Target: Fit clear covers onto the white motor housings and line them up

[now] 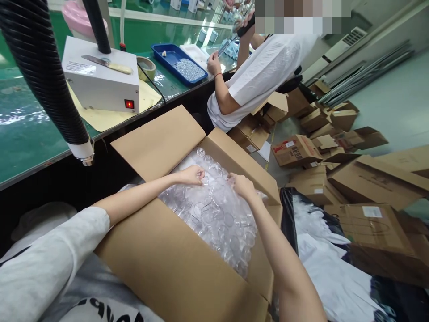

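An open cardboard box (167, 255) stands in front of me with its flaps folded out. Inside lie many clear round plastic pieces, like small cups or tubes, under a crumpled clear plastic bag (209, 210). My left hand (192, 175) is closed in a pinch over the far left part of the box, on the bag's film. At the far right part, my right hand (241, 184) is also closed, its fingertips gripping the film. Between the hands the film looks stretched and wrinkled. The exact edge in each pinch is too fine to see.
On the green bench, a white machine (100, 80) carries a knife (109, 65). Beside it are a tape roll (146, 68) and a blue tray (179, 64) of small pieces. A black hose (43, 67) hangs at left. A co-worker sits beyond; boxes (295, 150) crowd the right.
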Demonstrator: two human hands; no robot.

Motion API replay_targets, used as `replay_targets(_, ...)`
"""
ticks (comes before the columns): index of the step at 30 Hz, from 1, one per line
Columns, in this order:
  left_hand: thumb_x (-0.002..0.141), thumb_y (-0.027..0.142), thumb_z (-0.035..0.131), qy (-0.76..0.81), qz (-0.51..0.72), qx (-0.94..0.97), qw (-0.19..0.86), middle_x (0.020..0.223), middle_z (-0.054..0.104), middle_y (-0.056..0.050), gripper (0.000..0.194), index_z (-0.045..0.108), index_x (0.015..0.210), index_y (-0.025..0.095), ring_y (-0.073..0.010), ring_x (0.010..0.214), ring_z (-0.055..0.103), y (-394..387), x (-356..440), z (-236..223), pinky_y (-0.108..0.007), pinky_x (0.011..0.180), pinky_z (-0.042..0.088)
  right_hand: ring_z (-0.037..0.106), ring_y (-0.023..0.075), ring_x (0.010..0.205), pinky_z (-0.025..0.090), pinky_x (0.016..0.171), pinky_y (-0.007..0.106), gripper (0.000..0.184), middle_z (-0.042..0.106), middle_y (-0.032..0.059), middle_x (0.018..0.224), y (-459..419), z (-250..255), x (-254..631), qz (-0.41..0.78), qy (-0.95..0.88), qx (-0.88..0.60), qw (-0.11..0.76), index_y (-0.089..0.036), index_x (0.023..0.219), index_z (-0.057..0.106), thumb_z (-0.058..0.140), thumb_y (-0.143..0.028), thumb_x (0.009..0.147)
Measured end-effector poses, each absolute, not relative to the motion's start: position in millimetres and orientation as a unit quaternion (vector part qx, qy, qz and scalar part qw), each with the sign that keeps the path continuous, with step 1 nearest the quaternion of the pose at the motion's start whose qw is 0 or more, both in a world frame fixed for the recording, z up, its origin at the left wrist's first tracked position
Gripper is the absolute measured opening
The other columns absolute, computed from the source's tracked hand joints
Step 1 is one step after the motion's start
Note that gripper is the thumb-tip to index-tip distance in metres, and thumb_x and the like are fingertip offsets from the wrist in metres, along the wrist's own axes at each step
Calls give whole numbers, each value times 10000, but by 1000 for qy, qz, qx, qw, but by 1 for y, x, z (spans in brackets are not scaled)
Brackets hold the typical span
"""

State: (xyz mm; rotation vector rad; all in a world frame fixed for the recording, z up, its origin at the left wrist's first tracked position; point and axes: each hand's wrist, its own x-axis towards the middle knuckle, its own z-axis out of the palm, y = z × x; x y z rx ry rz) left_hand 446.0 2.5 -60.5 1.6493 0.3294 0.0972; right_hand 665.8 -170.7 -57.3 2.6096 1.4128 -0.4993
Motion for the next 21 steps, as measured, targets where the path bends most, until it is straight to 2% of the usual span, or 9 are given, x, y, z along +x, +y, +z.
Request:
replay_targets(3,639,-4,682,162,90,726,662,554,383,71,350,399,542,179,-95,590,311,3,438,-62,-257,580,234,680,252,1093,553,979,495,337,696,106,1206,-130,-78,657,-138,481,851,160,-168,1290,637,624,-359,1012)
replay_targets(8,906,160,650,233,138,682,680,641,368,80,327,417,677,174,-76,562,343,8,436,-68,-210,564,322,673,253,1128,570,987,497,370,663,104,1283,-98,-98,644,-130,528,796,268,-173,1329,615,639,-364,1014)
replay_targets(10,914,148,636,248,135,664,692,630,348,87,312,421,690,175,-67,536,319,8,437,-69,-203,538,307,666,258,1145,570,989,498,387,649,110,1314,-97,-96,646,-125,540,778,295,-180,1355,600,635,-363,1016)
replay_targets(15,801,4,609,243,118,639,721,616,400,77,256,459,663,159,-61,557,345,1,437,-67,-211,545,296,662,263,1165,563,1001,503,417,638,114,1348,-101,-81,658,-141,558,743,341,-189,1397,575,621,-370,1023)
replay_targets(18,877,60,613,274,130,620,724,674,435,69,175,516,765,153,-65,572,375,1,438,-72,-204,557,338,670,258,1150,563,1000,500,403,663,108,1300,-97,-78,659,-143,558,739,350,-186,1381,589,611,-382,1029)
replay_targets(21,949,217,656,320,147,601,718,802,543,27,120,585,896,136,-83,647,484,5,441,-82,-214,595,439,669,258,1148,566,994,498,395,660,109,1299,-88,-83,655,-130,560,744,341,-179,1362,597,622,-379,1023)
